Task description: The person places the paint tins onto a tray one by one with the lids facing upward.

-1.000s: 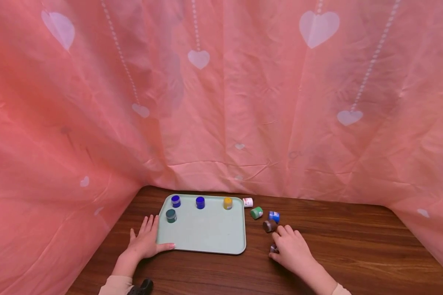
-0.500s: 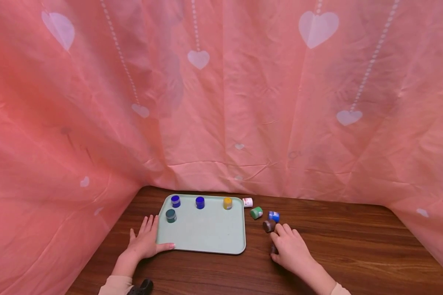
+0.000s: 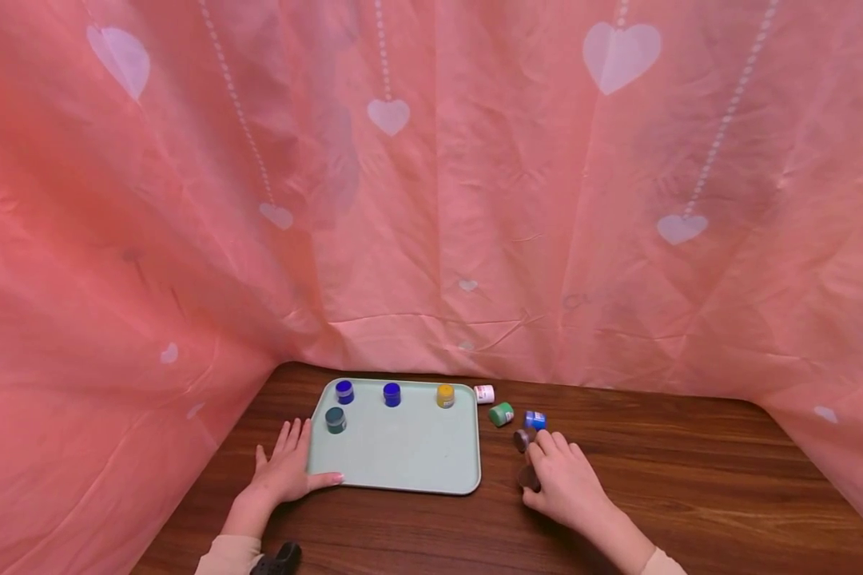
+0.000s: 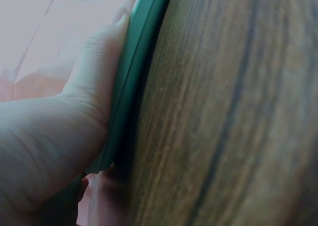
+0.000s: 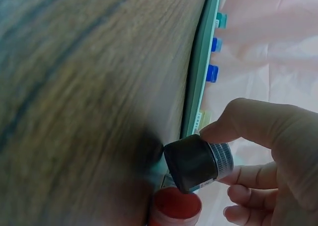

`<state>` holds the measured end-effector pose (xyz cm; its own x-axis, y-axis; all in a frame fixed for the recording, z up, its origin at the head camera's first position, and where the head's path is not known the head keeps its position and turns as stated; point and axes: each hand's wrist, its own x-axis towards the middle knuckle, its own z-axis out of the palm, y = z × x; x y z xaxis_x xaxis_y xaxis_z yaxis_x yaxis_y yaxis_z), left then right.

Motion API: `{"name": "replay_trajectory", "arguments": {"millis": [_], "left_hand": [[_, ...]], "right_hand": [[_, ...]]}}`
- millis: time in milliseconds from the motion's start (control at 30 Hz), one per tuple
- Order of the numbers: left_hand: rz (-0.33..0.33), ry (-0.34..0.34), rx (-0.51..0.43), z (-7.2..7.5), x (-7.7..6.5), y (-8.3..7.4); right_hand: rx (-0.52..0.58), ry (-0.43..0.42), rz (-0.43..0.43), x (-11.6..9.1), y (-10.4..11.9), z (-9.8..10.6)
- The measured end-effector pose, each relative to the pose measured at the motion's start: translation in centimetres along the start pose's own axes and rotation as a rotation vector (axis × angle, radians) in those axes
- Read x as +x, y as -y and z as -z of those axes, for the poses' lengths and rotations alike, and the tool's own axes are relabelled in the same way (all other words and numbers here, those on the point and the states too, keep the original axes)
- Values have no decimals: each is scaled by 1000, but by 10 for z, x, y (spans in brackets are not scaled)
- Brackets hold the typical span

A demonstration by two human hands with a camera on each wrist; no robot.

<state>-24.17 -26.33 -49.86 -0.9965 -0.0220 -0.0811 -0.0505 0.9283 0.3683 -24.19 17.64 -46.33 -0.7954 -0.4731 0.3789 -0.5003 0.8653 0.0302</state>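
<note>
My left hand rests at the near left corner of a pale green tray, fingers straight along its left side. The thumb lies along the near edge, against the tray rim in the left wrist view. My right hand pinches a small dark paint jar with a ridged edge between thumb and fingers, right of the tray. The jar is tilted just over the table. Beside it in the right wrist view is a reddish jar. A brown jar lies by my right fingertips.
On the tray stand two dark blue jars, a yellow jar and a dark green jar. Right of it lie a white jar, a green jar and a blue jar. A pink curtain hangs behind the table.
The dark jar in my right hand has turned and come slightly up and left. The brown jar beside my fingers has rolled a little. The left hand stays where it was.
</note>
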Motion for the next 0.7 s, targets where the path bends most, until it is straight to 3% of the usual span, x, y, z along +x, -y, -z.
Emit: {"name": "replay_trajectory", "arguments": {"millis": [267,700], "left_hand": [[-7,-11,-7,-1,1,1],[-5,-11,-6,-4,3,3]], "right_hand": [[22,-17,-1,6,3,-1],[76,-170,73,25,20,-4]]}}
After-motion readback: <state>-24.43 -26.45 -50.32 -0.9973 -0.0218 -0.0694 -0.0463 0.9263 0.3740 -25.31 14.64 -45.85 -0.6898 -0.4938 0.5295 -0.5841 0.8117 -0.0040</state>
